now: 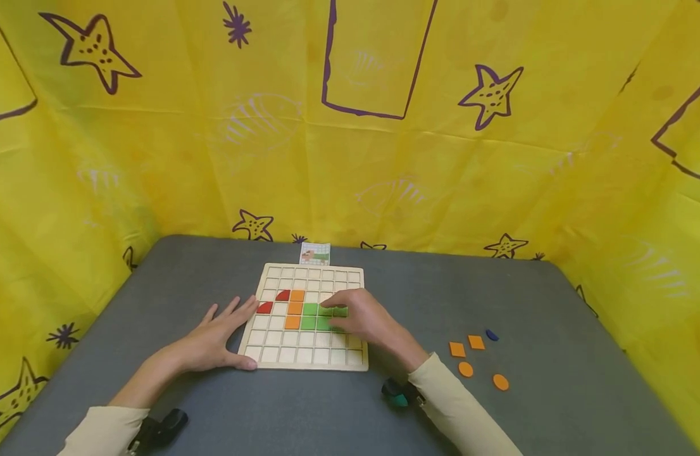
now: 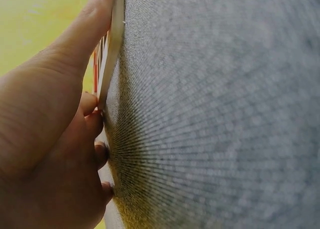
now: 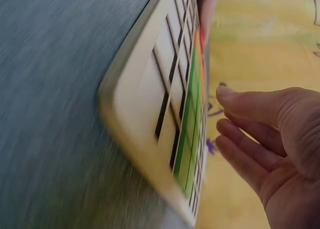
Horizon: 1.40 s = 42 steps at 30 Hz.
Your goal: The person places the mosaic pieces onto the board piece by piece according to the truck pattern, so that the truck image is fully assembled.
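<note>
A pale wooden grid board lies on the table. Red quarter-round pieces, a column of orange square tiles and several green square tiles sit in its cells. My left hand rests at the board's left edge, fingers spread and thumb at the near corner. In the left wrist view its fingertips touch the table beside the edge. Above the green tiles is my right hand, partly covering them. The right wrist view shows this hand off the board, fingers loosely bent, with nothing visible between them and the thumb.
Loose pieces lie to the right on the grey table: orange squares, orange discs and a small dark blue piece. A printed pattern card is just behind the board. Yellow cloth hangs around the table's back and sides.
</note>
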### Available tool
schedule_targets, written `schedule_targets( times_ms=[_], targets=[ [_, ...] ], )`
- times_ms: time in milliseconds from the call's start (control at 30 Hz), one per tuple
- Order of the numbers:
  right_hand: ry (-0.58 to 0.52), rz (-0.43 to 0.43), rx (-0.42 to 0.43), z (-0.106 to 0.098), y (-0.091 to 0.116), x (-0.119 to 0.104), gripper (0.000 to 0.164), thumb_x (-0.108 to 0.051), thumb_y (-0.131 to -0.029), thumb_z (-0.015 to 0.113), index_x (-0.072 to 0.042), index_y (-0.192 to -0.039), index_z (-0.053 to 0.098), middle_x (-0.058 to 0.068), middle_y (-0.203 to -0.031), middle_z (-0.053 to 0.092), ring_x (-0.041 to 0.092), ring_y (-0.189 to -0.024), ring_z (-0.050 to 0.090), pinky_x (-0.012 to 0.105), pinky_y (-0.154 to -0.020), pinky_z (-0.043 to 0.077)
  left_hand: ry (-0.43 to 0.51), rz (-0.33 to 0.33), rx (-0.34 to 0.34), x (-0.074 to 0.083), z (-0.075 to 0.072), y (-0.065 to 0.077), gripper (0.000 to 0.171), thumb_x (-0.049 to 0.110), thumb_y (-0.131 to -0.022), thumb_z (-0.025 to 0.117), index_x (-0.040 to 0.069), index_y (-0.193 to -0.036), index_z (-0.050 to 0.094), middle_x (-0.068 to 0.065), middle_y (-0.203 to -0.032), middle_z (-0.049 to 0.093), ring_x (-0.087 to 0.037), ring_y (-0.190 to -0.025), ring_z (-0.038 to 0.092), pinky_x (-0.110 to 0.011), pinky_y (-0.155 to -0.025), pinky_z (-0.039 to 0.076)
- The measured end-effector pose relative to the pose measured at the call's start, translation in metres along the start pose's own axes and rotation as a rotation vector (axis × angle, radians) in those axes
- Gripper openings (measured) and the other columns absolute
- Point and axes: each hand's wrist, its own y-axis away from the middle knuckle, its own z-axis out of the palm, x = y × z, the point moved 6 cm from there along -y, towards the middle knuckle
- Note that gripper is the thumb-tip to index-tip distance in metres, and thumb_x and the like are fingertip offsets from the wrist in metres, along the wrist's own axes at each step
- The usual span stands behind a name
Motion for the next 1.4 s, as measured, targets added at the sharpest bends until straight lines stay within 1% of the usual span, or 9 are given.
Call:
schedule_targets(
  times_ms=[133, 267, 367, 467, 567, 800, 1033, 1167, 1400],
  targets=[
    [-0.004, 0.015, 0.015, -0.01, 0.008, 0.01, 0.031, -0.008, -0.084, 0.077, -0.004, -0.114, 0.073, 0.005, -0.112, 0.072, 0.019, -0.106, 0.067, 0.034, -0.091, 0.053, -0.008, 0.002, 0.008, -0.001, -0.001, 0.001, 0.12, 0.063, -0.067, 0.078, 0.004, -0.155, 0.024, -0.019, -0.161, 0.017, -0.049, -0.146, 0.006, -0.069, -0.109, -0.005],
    [-0.049, 0.039, 0.026, -0.02, 0.018, 0.02, 0.033, -0.007, -0.084, 0.076, -0.002, -0.116, 0.072, 0.007, -0.114, 0.071, 0.023, -0.107, 0.067, 0.039, -0.092, 0.053, -0.016, -0.003, 0.01, -0.002, -0.001, 0.002, 0.12, 0.064, -0.066, 0.078, 0.003, -0.155, 0.024, -0.019, -0.161, 0.018, -0.049, -0.146, 0.006, -0.069, -0.109, -0.005],
    [-0.067, 0.042, 0.044, -0.029, 0.025, 0.028, 0.032, -0.004, -0.084, 0.076, 0.0, -0.116, 0.071, 0.009, -0.114, 0.071, 0.026, -0.106, 0.067, 0.042, -0.091, 0.053, -0.017, -0.008, 0.011, -0.002, -0.001, 0.002, 0.12, 0.064, -0.067, 0.078, 0.004, -0.155, 0.025, -0.019, -0.161, 0.018, -0.049, -0.145, 0.006, -0.07, -0.109, -0.004],
    [-0.063, 0.037, 0.065, -0.038, 0.033, 0.036, 0.032, -0.002, -0.084, 0.075, 0.002, -0.115, 0.071, 0.011, -0.112, 0.071, 0.029, -0.104, 0.067, 0.043, -0.089, 0.054, -0.013, -0.015, 0.012, -0.001, -0.001, 0.003, 0.119, 0.063, -0.067, 0.079, 0.004, -0.155, 0.025, -0.019, -0.161, 0.019, -0.049, -0.145, 0.007, -0.07, -0.109, -0.004],
    [-0.052, 0.043, 0.076, -0.046, 0.042, 0.044, 0.032, -0.002, -0.084, 0.075, 0.001, -0.115, 0.071, 0.011, -0.111, 0.071, 0.029, -0.103, 0.068, 0.042, -0.088, 0.055, -0.016, -0.025, 0.007, -0.001, -0.001, 0.003, 0.119, 0.063, -0.066, 0.079, 0.004, -0.155, 0.025, -0.019, -0.161, 0.018, -0.049, -0.145, 0.006, -0.07, -0.109, -0.005],
    [-0.046, 0.073, 0.094, -0.063, 0.063, 0.062, 0.032, -0.005, -0.084, 0.076, -0.002, -0.115, 0.072, 0.007, -0.111, 0.072, 0.024, -0.103, 0.068, 0.04, -0.089, 0.054, -0.018, -0.045, -0.014, -0.002, 0.0, 0.001, 0.119, 0.062, -0.067, 0.079, 0.005, -0.155, 0.023, -0.019, -0.161, 0.017, -0.049, -0.145, 0.005, -0.07, -0.109, -0.005],
    [-0.044, 0.105, 0.103, -0.074, 0.086, 0.082, 0.031, -0.006, -0.085, 0.075, -0.001, -0.116, 0.071, 0.01, -0.11, 0.072, 0.025, -0.102, 0.069, 0.041, -0.088, 0.055, -0.024, -0.048, -0.016, -0.001, 0.0, 0.001, 0.12, 0.062, -0.067, 0.079, 0.004, -0.155, 0.023, -0.019, -0.161, 0.017, -0.049, -0.145, 0.005, -0.07, -0.109, -0.005],
    [-0.035, 0.116, 0.115, -0.081, 0.103, 0.095, 0.031, -0.007, -0.085, 0.075, -0.002, -0.116, 0.071, 0.009, -0.11, 0.072, 0.025, -0.101, 0.069, 0.04, -0.086, 0.055, -0.023, -0.041, -0.016, 0.0, 0.0, 0.0, 0.119, 0.062, -0.067, 0.079, 0.005, -0.155, 0.023, -0.019, -0.161, 0.017, -0.049, -0.145, 0.005, -0.07, -0.109, -0.005],
    [-0.051, 0.17, 0.147, -0.095, 0.131, 0.115, 0.033, -0.007, -0.084, 0.076, -0.003, -0.116, 0.072, 0.008, -0.109, 0.073, 0.027, -0.1, 0.069, 0.039, -0.082, 0.057, -0.016, -0.038, -0.023, 0.002, 0.0, -0.001, 0.119, 0.062, -0.067, 0.079, 0.005, -0.155, 0.023, -0.019, -0.161, 0.017, -0.049, -0.146, 0.005, -0.069, -0.109, -0.006]
  ],
)
